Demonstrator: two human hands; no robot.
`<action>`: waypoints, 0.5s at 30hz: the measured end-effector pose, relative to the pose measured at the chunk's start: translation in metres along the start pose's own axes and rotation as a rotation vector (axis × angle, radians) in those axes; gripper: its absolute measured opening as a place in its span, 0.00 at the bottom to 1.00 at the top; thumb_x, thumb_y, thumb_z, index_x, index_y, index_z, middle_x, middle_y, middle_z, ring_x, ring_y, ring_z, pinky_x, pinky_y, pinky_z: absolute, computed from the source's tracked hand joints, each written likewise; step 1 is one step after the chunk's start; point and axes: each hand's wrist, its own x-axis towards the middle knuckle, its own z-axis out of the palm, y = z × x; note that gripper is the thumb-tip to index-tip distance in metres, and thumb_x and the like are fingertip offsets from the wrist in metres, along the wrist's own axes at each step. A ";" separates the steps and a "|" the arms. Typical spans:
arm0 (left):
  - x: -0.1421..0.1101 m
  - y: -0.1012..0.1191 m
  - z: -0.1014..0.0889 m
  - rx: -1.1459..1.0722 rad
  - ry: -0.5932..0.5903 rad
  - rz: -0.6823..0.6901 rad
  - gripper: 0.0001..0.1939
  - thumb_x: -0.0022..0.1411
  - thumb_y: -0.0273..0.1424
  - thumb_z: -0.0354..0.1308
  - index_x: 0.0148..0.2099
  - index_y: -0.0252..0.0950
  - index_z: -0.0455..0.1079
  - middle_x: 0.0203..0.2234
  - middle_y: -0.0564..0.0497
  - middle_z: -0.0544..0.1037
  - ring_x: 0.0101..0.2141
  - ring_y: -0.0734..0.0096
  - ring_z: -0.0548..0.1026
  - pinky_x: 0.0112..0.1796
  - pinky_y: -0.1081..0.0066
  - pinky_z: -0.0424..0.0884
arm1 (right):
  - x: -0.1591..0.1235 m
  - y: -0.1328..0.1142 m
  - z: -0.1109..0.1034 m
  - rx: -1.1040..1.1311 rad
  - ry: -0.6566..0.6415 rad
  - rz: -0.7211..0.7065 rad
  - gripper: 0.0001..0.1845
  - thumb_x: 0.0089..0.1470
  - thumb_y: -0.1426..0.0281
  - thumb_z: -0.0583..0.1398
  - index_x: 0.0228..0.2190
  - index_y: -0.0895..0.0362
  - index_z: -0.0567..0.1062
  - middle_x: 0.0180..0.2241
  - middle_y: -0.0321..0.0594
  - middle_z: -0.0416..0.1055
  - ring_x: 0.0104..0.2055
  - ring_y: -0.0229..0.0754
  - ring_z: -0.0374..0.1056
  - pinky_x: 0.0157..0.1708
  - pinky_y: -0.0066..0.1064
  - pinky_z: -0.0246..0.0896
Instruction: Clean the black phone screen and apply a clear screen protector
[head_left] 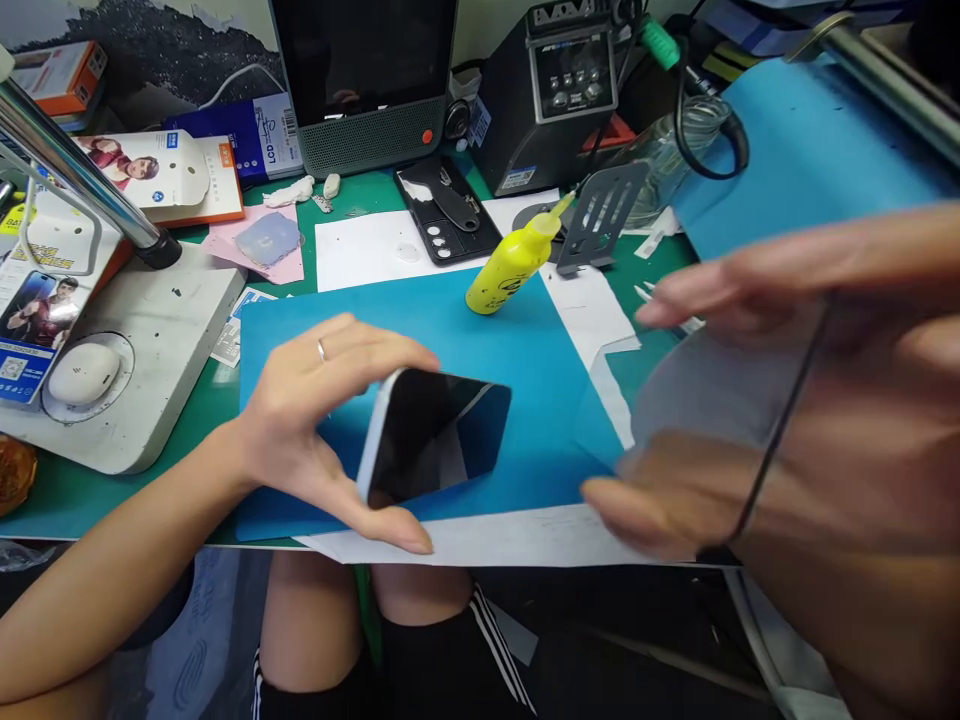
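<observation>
While a tilted phone [442, 440] is held over a blue mat [551, 345] by the left hand [322, 400], its 2 edges pinched between thumb and fingers, a clear sheet [712, 390] with a dark edge is gripped between thumb and fingers by the blurred right hand [855, 420], well apart from the phone. The mat is laid on a green tabletop [364, 195], bordered by white paper [360, 255]. At the mat's far side 1 yellow bottle [510, 265] is placed, near a slotted stand [604, 215]. Farther back, 1 dark screen [364, 50] and 1 black control unit [555, 90] are seen. The left side is occupied by a white lamp base [172, 340].
</observation>
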 end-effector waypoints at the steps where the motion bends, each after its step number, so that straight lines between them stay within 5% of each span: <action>1: 0.001 -0.001 -0.005 -0.015 -0.042 -0.064 0.40 0.51 0.65 0.68 0.55 0.42 0.70 0.41 0.47 0.84 0.37 0.58 0.82 0.37 0.59 0.75 | 0.003 0.004 0.000 0.000 0.010 0.013 0.34 0.61 0.51 0.64 0.65 0.44 0.64 0.68 0.48 0.64 0.69 0.62 0.61 0.60 0.64 0.69; 8: -0.027 0.016 -0.034 0.254 -0.357 -0.364 0.40 0.52 0.64 0.68 0.54 0.40 0.71 0.39 0.48 0.80 0.37 0.57 0.77 0.38 0.61 0.71 | 0.038 0.027 0.034 0.000 0.032 0.055 0.39 0.65 0.58 0.63 0.71 0.48 0.56 0.67 0.49 0.66 0.70 0.60 0.63 0.65 0.63 0.64; 15: -0.059 0.036 -0.018 0.473 -0.461 -0.346 0.42 0.59 0.65 0.61 0.55 0.31 0.69 0.45 0.37 0.78 0.43 0.47 0.75 0.41 0.55 0.74 | 0.033 0.038 0.054 -0.049 -0.149 0.042 0.35 0.67 0.60 0.61 0.69 0.56 0.60 0.68 0.54 0.66 0.69 0.59 0.64 0.65 0.57 0.64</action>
